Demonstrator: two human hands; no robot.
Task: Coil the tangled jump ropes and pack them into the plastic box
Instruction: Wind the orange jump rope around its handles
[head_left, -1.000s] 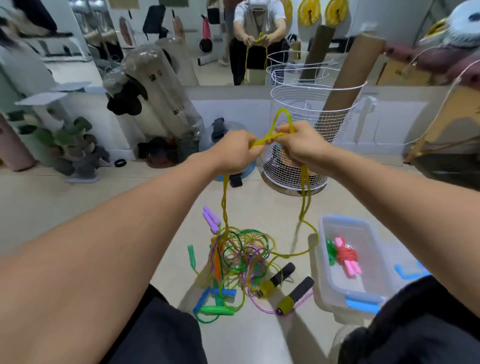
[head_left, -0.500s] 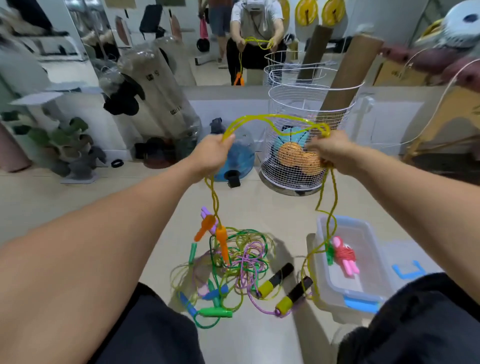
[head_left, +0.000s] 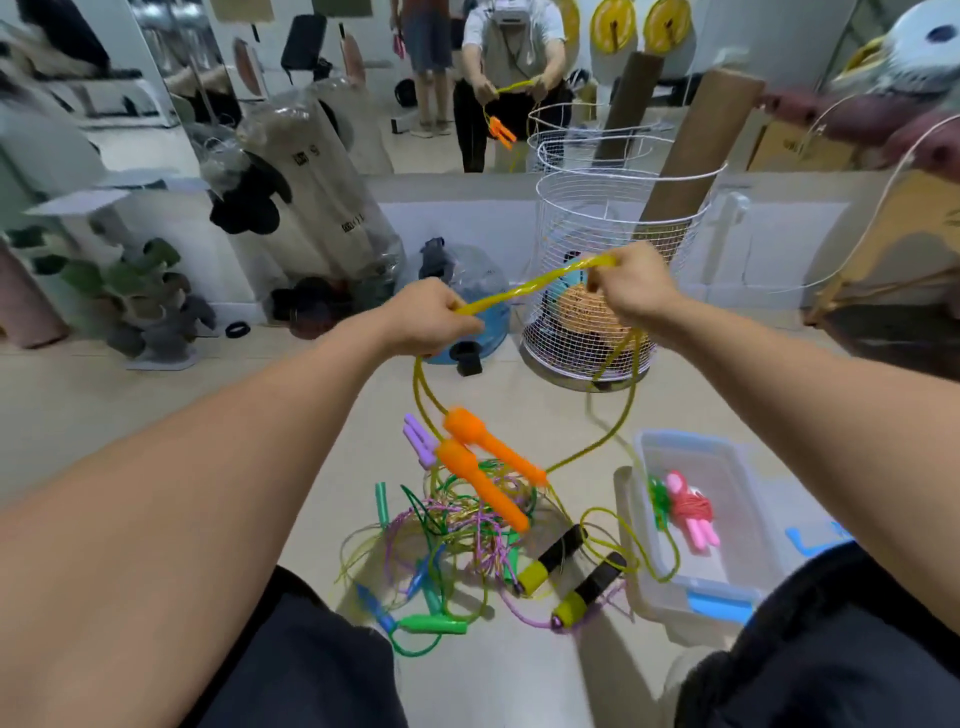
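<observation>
Yellow rope (head_left: 524, 288) runs taut between both hands in the head view, raised above the floor. The left hand (head_left: 431, 317) has its grip closed round one end of that stretch, fingers curled over the strands; the right hand (head_left: 631, 288) pinches the other end, higher up, in front of a white wire basket (head_left: 613, 228). From the left hand, strands drop to two orange handles (head_left: 485, 470) that dangle in the air, blurred, above the tangled pile (head_left: 457, 535) of ropes on the floor. From the right hand, more yellow loops hang down and trail across the near rim of the clear plastic box (head_left: 722, 587).

The box sits on the floor just right of the pile; inside it lies a coiled pink rope (head_left: 691, 512) with a bit of green beside it. Two black and yellow handles (head_left: 574, 577) lie between pile and box, a green handle (head_left: 434, 623) at the pile's near edge.
</observation>
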